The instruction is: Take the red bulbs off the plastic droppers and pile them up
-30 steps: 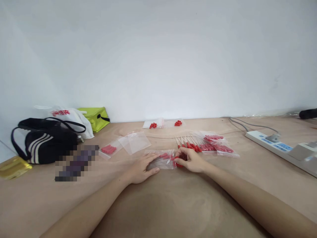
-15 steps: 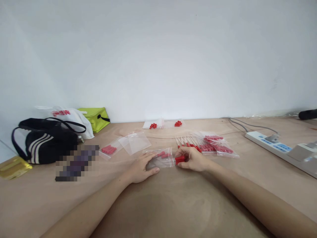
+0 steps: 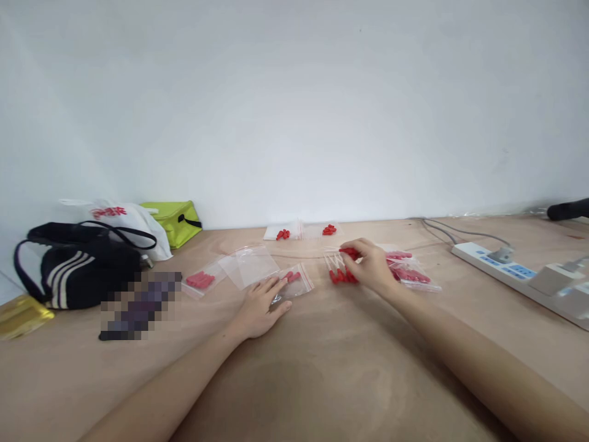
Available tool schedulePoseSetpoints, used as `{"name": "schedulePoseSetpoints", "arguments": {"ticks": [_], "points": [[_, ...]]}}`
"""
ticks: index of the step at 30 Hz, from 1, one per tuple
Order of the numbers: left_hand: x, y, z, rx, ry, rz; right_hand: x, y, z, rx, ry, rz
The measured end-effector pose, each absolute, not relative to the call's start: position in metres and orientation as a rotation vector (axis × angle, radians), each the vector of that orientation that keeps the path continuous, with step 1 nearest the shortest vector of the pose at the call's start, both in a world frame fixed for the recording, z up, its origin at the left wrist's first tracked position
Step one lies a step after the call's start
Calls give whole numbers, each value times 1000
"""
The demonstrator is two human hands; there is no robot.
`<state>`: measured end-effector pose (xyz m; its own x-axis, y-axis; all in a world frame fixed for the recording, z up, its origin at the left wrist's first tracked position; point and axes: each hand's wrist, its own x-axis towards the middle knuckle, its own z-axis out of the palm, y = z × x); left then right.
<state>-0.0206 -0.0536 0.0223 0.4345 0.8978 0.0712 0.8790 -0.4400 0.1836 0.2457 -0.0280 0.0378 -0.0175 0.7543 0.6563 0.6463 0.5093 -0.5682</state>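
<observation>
My left hand (image 3: 263, 310) lies flat with fingers spread on a clear zip bag (image 3: 304, 283) that has a few red pieces inside. Part of that bag is hidden under the palm. At the right, my right hand (image 3: 370, 267) pinches several red-handled sticks (image 3: 350, 253) between thumb and fingers, just above the table. Beneath and beside it lies a row of loose red-handled sticks (image 3: 338, 276) with thin pale shafts. Filled zip bags of red pieces (image 3: 416, 276) are partly covered by the right hand and wrist.
Left of my left hand are flat clear bags (image 3: 248, 265) and a bag of red pieces (image 3: 201, 280). Two small bags with red pieces (image 3: 329, 230) lie by the wall. A power strip (image 3: 497, 264) stands right; a black bag (image 3: 87, 264) and a lime-green bag (image 3: 172, 221) stand left.
My right hand has moved away from the zip bag's mouth, rightward and farther back, with red-handled sticks in its fingers. The bag under my left hand has shifted and turned slightly.
</observation>
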Motion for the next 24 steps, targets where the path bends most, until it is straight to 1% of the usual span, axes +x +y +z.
{"name": "schedulePoseSetpoints", "arguments": {"ticks": [2,4,8,19,24], "points": [[-21,-53,21,2558,1653,257,232,-25,26,-1174,-1959,-119],[-21,-52,20,2554,1699,276,219,-23,17,-1209,-2178,-302],[-21,-52,19,2558,1700,299,205,-23,9,-1289,-2424,-470],[-22,-52,20,2556,1599,359,206,-33,7,-1319,-2391,-443],[-28,-56,21,2545,1505,430,214,-52,5,-1220,-2275,-320]]}}
